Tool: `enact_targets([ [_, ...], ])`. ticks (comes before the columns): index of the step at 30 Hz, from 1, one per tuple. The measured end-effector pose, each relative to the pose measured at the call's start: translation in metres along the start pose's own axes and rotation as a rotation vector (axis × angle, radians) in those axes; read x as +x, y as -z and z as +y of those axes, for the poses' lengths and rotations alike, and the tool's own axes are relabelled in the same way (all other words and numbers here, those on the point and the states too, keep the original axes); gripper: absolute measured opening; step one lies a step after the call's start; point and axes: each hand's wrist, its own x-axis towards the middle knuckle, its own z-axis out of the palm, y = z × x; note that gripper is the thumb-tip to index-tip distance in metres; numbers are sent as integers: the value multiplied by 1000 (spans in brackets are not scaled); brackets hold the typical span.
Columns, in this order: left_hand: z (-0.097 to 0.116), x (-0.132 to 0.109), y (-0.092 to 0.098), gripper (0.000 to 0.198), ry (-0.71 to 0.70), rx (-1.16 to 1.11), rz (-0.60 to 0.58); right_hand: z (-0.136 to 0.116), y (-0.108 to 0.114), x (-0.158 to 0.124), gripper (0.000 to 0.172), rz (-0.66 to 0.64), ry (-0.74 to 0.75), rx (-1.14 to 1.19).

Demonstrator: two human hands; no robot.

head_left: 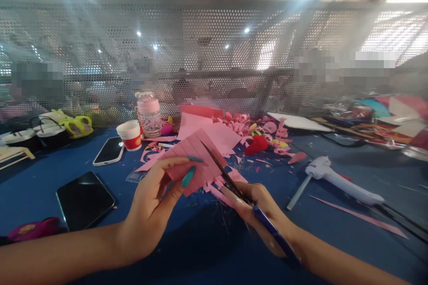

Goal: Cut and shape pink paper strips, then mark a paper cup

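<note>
My left hand (160, 200), with teal nails, pinches a pink sheet of paper (190, 156) that has lines across it. The sheet is held tilted above the table. My right hand (261, 213) is closed around the dark blue handles of a pair of scissors (230, 180). The scissor blades point up and left and lie along the right side of the held sheet; whether they are cutting it cannot be made out. Pink strips hang or lie just below the sheet, near my right fingers. Larger pink sheets (220, 136) lie behind it.
On the blue table (187, 249) are two phones (86, 200), paper cups (130, 135) and a pink-lidded bottle (149, 116) to the left. Pink scraps (240, 124) and a red piece (256, 145) lie behind. A white glue gun (344, 180) with its cable is on the right.
</note>
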Motion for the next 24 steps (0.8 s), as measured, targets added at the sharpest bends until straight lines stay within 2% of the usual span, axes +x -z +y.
enact_targets([
  [7, -2, 2, 0, 24, 12, 2, -27, 4, -1, 0, 45, -4, -8, 42],
  [16, -1, 0, 0, 25, 8, 77, -37, -11, 1, 1, 50, 3, -2, 40],
  [24, -1, 1, 0, 26, -27, 122, -55, -11, 1, 0, 50, 3, -43, 42],
])
